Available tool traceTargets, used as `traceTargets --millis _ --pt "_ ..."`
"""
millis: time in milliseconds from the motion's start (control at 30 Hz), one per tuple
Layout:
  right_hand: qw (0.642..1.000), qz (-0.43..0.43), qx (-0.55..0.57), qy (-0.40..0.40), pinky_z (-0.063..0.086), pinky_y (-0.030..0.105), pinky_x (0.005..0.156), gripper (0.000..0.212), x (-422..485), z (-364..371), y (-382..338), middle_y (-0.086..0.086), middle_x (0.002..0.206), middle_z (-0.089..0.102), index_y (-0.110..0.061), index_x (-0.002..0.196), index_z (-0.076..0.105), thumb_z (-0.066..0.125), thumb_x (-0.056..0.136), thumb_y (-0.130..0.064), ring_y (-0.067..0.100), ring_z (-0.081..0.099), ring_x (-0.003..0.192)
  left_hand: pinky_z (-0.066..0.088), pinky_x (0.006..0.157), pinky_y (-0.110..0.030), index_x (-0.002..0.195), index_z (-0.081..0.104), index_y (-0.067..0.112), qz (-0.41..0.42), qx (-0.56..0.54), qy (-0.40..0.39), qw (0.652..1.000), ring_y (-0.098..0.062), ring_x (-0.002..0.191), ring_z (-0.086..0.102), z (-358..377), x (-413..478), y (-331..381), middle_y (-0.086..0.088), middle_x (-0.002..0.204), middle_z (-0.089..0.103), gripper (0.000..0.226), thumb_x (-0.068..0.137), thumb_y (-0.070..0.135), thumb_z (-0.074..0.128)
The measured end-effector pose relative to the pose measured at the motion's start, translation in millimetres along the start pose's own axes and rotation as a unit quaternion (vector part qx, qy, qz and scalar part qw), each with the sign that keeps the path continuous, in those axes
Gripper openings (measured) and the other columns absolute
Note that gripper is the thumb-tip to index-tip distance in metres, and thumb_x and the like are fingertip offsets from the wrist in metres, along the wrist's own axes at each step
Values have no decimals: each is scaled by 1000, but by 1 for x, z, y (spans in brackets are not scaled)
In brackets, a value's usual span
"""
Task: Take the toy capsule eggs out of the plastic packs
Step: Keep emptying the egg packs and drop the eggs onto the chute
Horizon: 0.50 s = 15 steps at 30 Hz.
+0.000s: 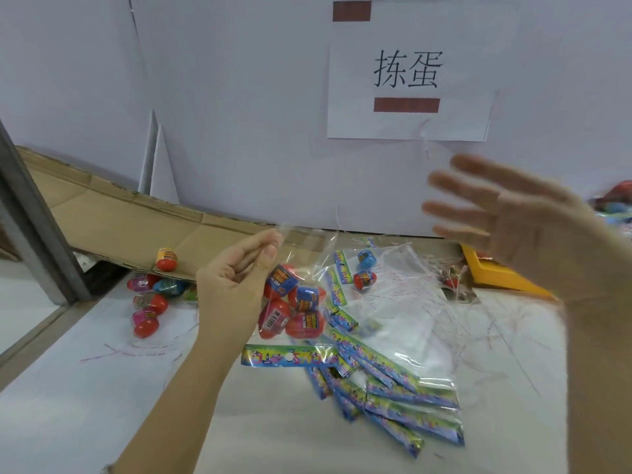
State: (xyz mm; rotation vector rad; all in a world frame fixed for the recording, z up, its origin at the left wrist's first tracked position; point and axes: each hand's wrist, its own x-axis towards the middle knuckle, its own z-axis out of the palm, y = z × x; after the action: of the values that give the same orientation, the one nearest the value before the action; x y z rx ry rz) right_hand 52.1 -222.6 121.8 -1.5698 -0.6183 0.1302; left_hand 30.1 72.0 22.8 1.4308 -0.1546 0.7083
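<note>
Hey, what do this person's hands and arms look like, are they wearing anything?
No gloves: the left hand shows no ring, the right hand is too blurred to tell. The left forearm and right forearm are uncovered, no sleeve in view.

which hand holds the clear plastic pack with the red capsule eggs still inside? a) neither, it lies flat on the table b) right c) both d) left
d: the left hand pinches the top of the clear plastic pack with the red capsule eggs hanging inside, while the right hand is spread open, apart from it.
</note>
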Motion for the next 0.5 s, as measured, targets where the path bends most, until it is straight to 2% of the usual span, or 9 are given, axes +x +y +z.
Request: traceTargets --millis 33,100,133,233,367,400,433,467,500 --pt "997 -63 35 20 53 42 93 38 2 8 -2 1 121 68 -29 114 70 73 77 -36 23 65 111 53 77 -12 99 71 24 -1 -6 7 1000 -5 95 71 0 0 -1 14 94 76 24 87 4 66" --pt "988 -73 -87 109 55 42 90 33 16 35 6 -5 107 73 -33 104 72 76 72 -40 13 69 99 53 79 -13 101 71 22 -1 -36 25 999 -8 96 71 1 0 -1 11 96 76 21 85 8 67" --pt "982 -21 -142 126 55 42 91 44 22 48 16 -6 105 72 -34 106 70 80 66 -49 11 69 96 53 80 -14 102 71 23 0 -51 33 998 -8 98 71 2 0 0 10 97 76 21 83 13 67" --pt "981 151 -122 12 56 41 87 83 34 93 40 -2 107 70 -23 121 61 74 49 -63 15 69 93 53 79 -13 103 71 29 -3 -63 52 997 -8 100 70 6 -4 2 11 100 76 24 81 21 68" --pt "990 126 -19 64 57 27 60 10 42 116 65 1 79 74 -15 87 73 76 81 -23 13 66 67 54 62 -14 100 75 36 -37 -60 56 996 -10 74 69 10 -10 0 3 94 76 23 79 27 69" --pt "990 114 -3 89 54 23 54 3 44 117 69 1 75 73 -17 81 73 74 83 -17 12 65 62 56 59 -19 102 75 35 -62 -74 63 993 -11 64 61 12 -10 1 10 87 69 25 77 32 70" --pt "988 102 13 112 52 21 52 6 45 117 71 2 73 73 -18 78 73 74 83 -15 11 64 60 58 57 -27 105 74 30 -89 -96 67 989 -16 57 59 12 -10 2 -8 86 75 32 74 37 71" --pt "987 91 25 131 51 20 52 7 45 117 72 2 72 73 -18 77 74 74 82 -13 10 64 58 58 55 -33 108 73 23 -114 -123 63 984 -17 52 55 14 -10 3 -24 88 64 41 71 40 72" --pt "985 83 33 145 50 19 51 6 45 117 70 2 71 73 -17 77 74 75 81 -13 10 64 57 56 52 -31 106 74 14 -136 -147 49 979 -12 51 57 14 -9 4 -9 75 73 43 70 38 73"
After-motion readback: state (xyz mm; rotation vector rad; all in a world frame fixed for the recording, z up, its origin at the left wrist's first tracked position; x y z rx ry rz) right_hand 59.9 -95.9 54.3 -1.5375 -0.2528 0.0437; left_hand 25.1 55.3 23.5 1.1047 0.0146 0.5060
